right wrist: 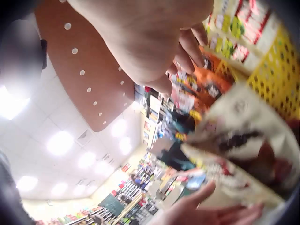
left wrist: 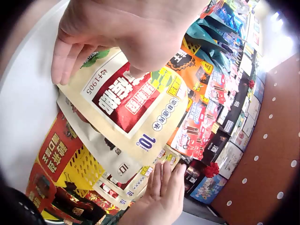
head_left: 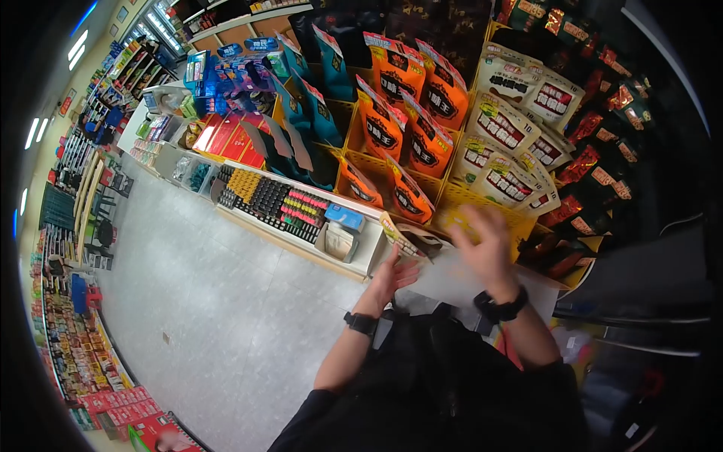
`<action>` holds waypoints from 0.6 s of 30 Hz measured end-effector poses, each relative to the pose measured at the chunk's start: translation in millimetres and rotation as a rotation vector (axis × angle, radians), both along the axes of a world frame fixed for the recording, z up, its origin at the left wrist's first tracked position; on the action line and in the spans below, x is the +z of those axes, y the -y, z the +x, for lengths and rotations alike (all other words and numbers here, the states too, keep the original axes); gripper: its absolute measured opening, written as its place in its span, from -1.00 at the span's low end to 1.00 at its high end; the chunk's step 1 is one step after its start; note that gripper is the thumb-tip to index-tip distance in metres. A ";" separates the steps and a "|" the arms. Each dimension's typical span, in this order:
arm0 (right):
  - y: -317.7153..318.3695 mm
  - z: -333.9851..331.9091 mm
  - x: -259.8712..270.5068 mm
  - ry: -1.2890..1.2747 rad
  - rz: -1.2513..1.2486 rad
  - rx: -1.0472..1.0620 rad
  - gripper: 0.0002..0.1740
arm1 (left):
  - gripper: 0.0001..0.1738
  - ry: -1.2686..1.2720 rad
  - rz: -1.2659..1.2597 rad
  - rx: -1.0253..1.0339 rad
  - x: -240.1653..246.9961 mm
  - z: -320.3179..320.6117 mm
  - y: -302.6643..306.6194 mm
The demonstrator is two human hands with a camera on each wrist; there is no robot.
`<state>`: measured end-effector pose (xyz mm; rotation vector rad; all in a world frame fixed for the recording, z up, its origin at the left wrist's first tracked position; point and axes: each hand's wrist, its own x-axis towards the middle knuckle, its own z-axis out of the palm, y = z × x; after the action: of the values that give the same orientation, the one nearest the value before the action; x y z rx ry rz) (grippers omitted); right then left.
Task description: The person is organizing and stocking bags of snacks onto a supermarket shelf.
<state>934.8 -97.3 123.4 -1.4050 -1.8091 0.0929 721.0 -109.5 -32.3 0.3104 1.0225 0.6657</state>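
Two cream pouches stand at the front edge of the display. The nearer cream pouch (left wrist: pixel 126 101) shows a red label and the number 10, and the other cream pouch (left wrist: pixel 98 140) is just behind it. My left hand (head_left: pixel 392 279) has its fingers extended at the lower edge of the nearer pouch. In the left wrist view, the thumb overlaps the pouch's face. My right hand (head_left: pixel 488 252), blurred, hovers to the right over the yellow basket (head_left: pixel 520 220), fingers loosely spread and holding nothing. In the right wrist view the pouches are blurred too.
Orange pouches (head_left: pixel 388 117) fill yellow baskets behind, with more cream pouches (head_left: pixel 501 181) to their right. Teal pouches (head_left: pixel 324 113) stand further left. Beside my left hand a low tray (head_left: pixel 369 252) holds small goods and a blue box (head_left: pixel 344 217). Grey floor (head_left: pixel 211 301) lies left.
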 end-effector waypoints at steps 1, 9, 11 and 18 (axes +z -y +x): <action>-14.8 20.8 1.2 0.032 0.042 -0.123 -0.57 | 0.16 0.002 -0.030 0.009 -1.9 -4.3 1.9; -98.2 104.0 23.3 0.451 -0.126 -0.397 -0.41 | -0.12 -0.052 0.002 0.008 1.0 -19.8 16.6; -111.7 115.4 15.5 0.420 -0.237 -0.323 -0.51 | -0.20 -0.079 0.015 0.002 3.5 -22.0 21.9; -124.9 129.4 15.4 0.480 -0.311 -0.212 -0.76 | -0.38 -0.219 0.093 -0.020 25.4 -25.1 33.4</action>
<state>1064.2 27.6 138.7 -1.9623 -2.0768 -0.0858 695.9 -142.9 -6.9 0.4825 1.1975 0.6726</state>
